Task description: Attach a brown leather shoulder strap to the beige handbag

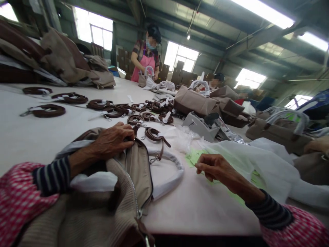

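A taupe handbag (84, 212) lies on its side in front of me, its zip undone and the beige lining showing. My left hand (114, 139) is closed on the bag's edge at the far end of the zip. White wrapping covers the bag's handle (177, 168), which rests on the table to the right. Over a spread of light green paper slips (194, 156), my right hand (214, 166) has its thumb and fingers pinched together. Whether a slip is between them I cannot make out. A coiled brown strap (154, 134) with a metal clip lies just beyond the bag.
Several coiled brown straps (48, 110) are spread across the white table (23, 137). A grey holder (197, 127) and clear plastic (180, 139) lie ahead. More handbags (195, 101) pile up at right, with white sheeting (269, 164). A co-worker (146, 58) handles a bag across the table.
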Demonstrator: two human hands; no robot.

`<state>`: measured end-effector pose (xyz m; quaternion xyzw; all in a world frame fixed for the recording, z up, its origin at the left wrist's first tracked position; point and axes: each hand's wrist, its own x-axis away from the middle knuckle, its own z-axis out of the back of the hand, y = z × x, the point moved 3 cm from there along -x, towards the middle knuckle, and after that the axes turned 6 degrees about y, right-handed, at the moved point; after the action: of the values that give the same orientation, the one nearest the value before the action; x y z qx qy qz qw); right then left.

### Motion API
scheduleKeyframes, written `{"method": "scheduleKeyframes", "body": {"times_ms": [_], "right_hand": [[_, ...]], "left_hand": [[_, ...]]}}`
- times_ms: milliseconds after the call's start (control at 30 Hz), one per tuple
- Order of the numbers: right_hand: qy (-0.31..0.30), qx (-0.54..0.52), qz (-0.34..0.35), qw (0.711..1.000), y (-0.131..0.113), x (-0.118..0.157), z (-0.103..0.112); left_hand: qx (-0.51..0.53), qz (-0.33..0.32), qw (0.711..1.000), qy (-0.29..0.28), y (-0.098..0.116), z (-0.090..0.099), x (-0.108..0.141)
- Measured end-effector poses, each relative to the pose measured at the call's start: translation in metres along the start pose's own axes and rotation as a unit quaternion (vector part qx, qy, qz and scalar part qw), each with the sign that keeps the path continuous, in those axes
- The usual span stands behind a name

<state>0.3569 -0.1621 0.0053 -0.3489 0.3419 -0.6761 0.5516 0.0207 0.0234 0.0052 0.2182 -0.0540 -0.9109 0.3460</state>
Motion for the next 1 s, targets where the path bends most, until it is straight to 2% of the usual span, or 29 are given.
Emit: {"method": "scheduleKeyframes", "body": {"times_ms": [133, 267, 367, 533, 667, 767, 867, 1000], "right_hand": [[-0.073, 0.028, 0.05, 0.996, -0.034, 0.007, -0.038], [-0.124, 0.043, 0.08, 0.988, -0.062, -0.001, -0.073], [-0.148, 0.036, 0.06, 0.987, -0.07, -0.012, -0.086], [-0.176, 0.042, 0.028, 0.983, -0.07, -0.024, -0.093], [-0.152, 0.048, -0.018, 0.987, -0.068, -0.027, -0.101], [-0.122, 0.052, -0.018, 0.991, -0.066, -0.029, -0.105], [-0.069, 0.098, 0.052, 0.991, -0.065, -0.031, -0.105], [0.03, 0.212, 0.167, 0.962, -0.066, -0.035, -0.101]], "left_hand": [[-0.015, 0.002, 1.0, 0.002, 0.003, 0.002, 0.001], [-0.023, -0.006, 1.0, 0.003, 0.005, 0.002, 0.002], [-0.026, -0.005, 1.0, 0.006, 0.005, 0.002, 0.002], [-0.023, -0.006, 1.0, 0.009, 0.004, 0.001, 0.002], [-0.026, -0.008, 1.0, 0.009, 0.005, 0.001, 0.002], [-0.027, -0.007, 1.0, 0.009, 0.007, 0.002, 0.002], [-0.026, -0.009, 1.0, 0.007, 0.007, 0.002, 0.003], [-0.031, -0.006, 0.999, 0.012, 0.007, 0.002, 0.002]]}}
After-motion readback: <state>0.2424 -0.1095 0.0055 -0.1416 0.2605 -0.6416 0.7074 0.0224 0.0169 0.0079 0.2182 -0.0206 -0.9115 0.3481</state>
